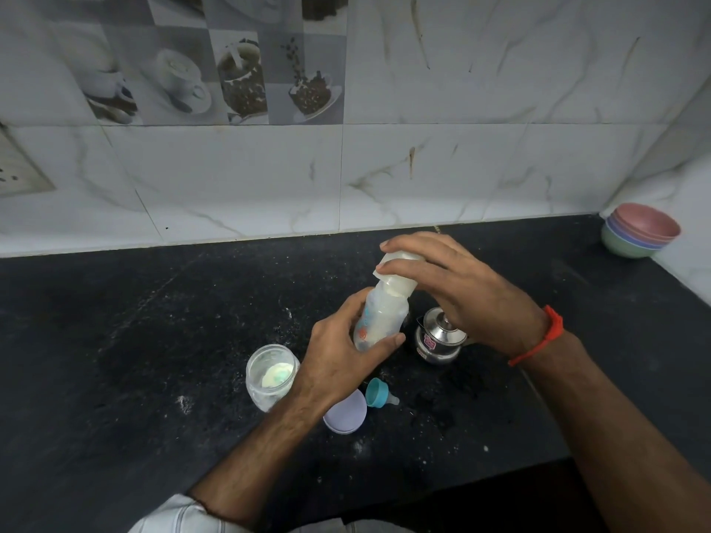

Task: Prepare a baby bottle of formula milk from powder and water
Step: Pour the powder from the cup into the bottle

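Clear plastic jar (271, 375), open-mouthed, stands on the black speckled stone counter (115, 340); pale powder and a greenish scoop lie inside. Just right, left hand (343, 362) grips the lower body of a translucent baby bottle (381, 317), fingers and thumb curled round it; bottle tilted, held above the counter, milky white inside, red and blue print unreadable. Below: lilac round lid (345, 412), teal screw ring with clear teat (379, 394) on its side. Right hand (461, 286), fingers bent over a translucent white cap (398, 273) at the bottle's top. Small lidded steel pot (438, 337), red sticker illegible. Far right corner: stacked pastel bowls (638, 230).
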Tool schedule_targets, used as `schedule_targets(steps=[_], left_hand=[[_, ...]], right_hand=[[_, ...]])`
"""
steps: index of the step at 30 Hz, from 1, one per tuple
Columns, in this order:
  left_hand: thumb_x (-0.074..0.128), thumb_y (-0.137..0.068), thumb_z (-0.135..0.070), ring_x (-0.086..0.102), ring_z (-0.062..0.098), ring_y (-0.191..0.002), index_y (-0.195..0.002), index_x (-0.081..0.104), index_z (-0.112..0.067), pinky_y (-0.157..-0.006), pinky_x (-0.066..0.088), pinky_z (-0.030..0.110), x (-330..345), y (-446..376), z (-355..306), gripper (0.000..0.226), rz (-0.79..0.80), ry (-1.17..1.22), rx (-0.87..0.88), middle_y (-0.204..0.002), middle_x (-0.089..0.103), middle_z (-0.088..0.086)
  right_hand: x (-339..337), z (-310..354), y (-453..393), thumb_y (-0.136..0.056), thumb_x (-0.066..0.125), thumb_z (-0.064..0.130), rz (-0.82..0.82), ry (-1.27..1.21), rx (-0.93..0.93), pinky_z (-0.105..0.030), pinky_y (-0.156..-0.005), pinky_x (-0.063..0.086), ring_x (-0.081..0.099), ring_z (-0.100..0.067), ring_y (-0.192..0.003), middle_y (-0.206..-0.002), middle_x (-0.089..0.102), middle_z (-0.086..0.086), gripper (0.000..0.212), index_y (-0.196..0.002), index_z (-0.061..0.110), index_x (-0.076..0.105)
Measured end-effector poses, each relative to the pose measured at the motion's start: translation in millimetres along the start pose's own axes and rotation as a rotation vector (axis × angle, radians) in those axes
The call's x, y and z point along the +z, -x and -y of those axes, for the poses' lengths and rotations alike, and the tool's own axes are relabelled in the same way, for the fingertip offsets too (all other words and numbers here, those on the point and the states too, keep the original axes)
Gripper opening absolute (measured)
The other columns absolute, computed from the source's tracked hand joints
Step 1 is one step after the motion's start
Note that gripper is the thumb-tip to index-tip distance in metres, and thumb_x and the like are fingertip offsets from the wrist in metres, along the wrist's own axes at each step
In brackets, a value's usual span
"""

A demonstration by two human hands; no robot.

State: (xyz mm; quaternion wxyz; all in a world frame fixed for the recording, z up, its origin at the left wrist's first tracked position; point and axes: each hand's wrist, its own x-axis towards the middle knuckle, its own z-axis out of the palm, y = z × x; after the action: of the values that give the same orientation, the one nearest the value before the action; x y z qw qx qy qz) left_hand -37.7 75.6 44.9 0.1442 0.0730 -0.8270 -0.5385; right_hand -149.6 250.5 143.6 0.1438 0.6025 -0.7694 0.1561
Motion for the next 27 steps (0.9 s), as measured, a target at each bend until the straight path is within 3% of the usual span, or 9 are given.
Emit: schedule_targets(steps=[9, 13, 21, 27], left_hand=[[0.085, -0.082, -0.042, 0.064, 0.004, -0.120, -0.147, 0.049, -0.038, -0.099, 0.056, 0.021, 2.0, -1.2, 0.6, 0.074, 0.029, 0.011, 0.017, -0.133, 0.067, -0.016], [0.085, -0.082, -0.042, 0.065, -0.001, -0.116, -0.146, 0.050, -0.040, -0.092, 0.054, 0.012, 2.2, -1.9, -0.1, 0.073, 0.032, 0.033, 0.024, -0.130, 0.068, -0.018], [0.085, -0.083, -0.043, 0.066, -0.001, -0.114, -0.146, 0.050, -0.039, -0.093, 0.056, 0.016, 4.6, -2.4, 1.9, 0.073, 0.036, 0.034, 0.031, -0.127, 0.068, -0.019], [0.085, -0.083, -0.041, 0.062, -0.012, -0.109, -0.144, 0.051, -0.038, -0.085, 0.050, 0.005, 5.2, -3.1, 0.1, 0.070, 0.042, 0.031, 0.029, -0.118, 0.066, -0.026]], right_hand=[[-4.0, 1.7, -0.9, -0.084, 0.064, -0.020, 0.008, 0.027, 0.016, -0.033, -0.113, 0.042, 0.049, -0.029, -0.134, -0.147, 0.053, -0.010, 0.060, -0.134, 0.012, 0.062], [-7.8, 1.5, -0.7, -0.088, 0.065, -0.017, -0.021, 0.016, 0.035, -0.037, -0.109, 0.046, 0.051, -0.030, -0.131, -0.145, 0.055, -0.010, 0.053, -0.133, 0.013, 0.064], [-4.8, 0.6, 0.0, -0.086, 0.066, -0.020, 0.000, 0.020, 0.015, -0.036, -0.110, 0.045, 0.049, -0.028, -0.133, -0.145, 0.054, -0.008, 0.058, -0.132, 0.014, 0.063], [-6.1, -1.5, -1.4, -0.084, 0.062, -0.023, 0.010, 0.017, -0.007, -0.035, -0.110, 0.045, 0.050, -0.030, -0.132, -0.144, 0.056, -0.009, 0.057, -0.130, 0.012, 0.066]])
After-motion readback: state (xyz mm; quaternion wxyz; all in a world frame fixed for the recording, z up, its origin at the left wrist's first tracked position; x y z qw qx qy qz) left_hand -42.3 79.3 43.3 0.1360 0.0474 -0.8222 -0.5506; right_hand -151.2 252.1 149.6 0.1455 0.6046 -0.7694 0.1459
